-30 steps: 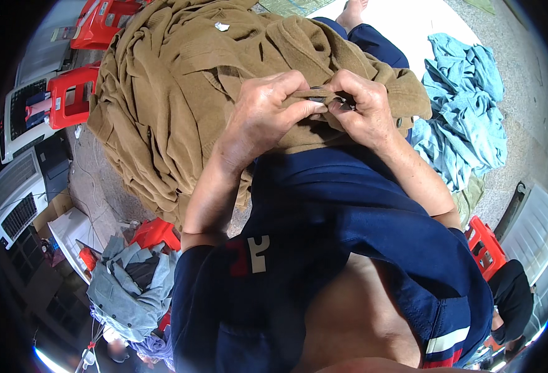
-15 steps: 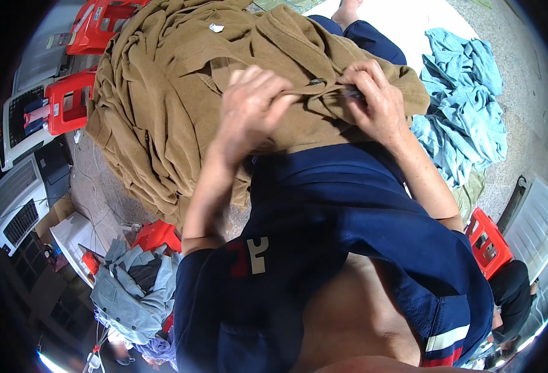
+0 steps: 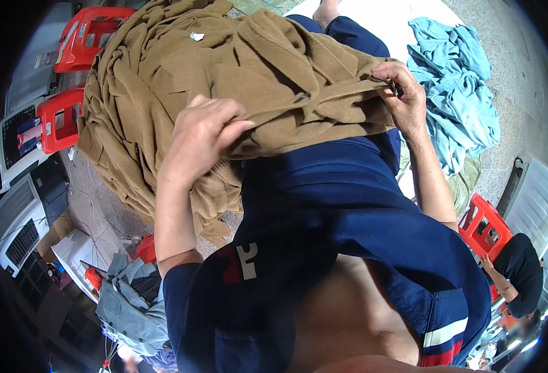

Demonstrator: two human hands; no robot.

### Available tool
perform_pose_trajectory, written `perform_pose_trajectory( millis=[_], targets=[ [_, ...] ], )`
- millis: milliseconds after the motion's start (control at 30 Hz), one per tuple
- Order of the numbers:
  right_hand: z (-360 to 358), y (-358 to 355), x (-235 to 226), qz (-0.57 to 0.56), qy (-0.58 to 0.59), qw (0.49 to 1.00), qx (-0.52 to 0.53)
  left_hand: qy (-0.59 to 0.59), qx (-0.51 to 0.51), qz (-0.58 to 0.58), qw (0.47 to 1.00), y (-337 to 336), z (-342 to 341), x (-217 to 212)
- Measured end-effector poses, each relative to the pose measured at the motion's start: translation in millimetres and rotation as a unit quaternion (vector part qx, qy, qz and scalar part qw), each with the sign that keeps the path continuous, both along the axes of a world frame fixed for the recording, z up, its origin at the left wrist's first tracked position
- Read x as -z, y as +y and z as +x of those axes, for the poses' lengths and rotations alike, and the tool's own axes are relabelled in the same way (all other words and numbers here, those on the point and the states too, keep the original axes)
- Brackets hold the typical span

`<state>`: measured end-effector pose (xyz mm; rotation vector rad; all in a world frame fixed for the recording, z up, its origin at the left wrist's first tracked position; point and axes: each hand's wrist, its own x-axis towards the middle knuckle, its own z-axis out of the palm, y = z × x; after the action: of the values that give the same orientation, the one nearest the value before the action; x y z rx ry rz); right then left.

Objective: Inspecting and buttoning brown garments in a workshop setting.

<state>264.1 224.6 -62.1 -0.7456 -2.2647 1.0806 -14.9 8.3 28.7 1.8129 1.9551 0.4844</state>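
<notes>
Hands now wider apart, left hand (image 3: 202,133) and right hand (image 3: 404,96) each gripping brown garment (image 3: 255,68).

One head-worn fisheye view is looking steeply down over the person's chest, close onto the brown garment (image 3: 237,81). It is facing forward and downward; floor is curving beyond the garment, red stools (image 3: 69,81) lying at its left.

The person wears a dark navy short-sleeved shirt (image 3: 348,205) — a red-and-white mark on one sleeve, red and white stripes at the hem — forearms bare.
</notes>
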Motion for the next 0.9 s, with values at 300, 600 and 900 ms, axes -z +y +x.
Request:
perform_pose_trajectory(
  millis=[300,600,900],
  targets=[
    [-18.9,-18.4,-27.2,0.087,0.161,0.983,-0.032,-0.373,-0.153,0.020,0.915,-0.2,-2.9,-0.3],
    [-80.3,-46.9,-59.0,0.274,0.231,0.923,-0.143,-0.546,-0.161,0.004,0.822,50.0,39.6,-5.4],
    [-89.2,-61.5,-57.0,-0.023,0.182,0.976,-0.119,-0.345,-0.084,0.062,0.933,41.6,38.2,-4.8]
  ],
)
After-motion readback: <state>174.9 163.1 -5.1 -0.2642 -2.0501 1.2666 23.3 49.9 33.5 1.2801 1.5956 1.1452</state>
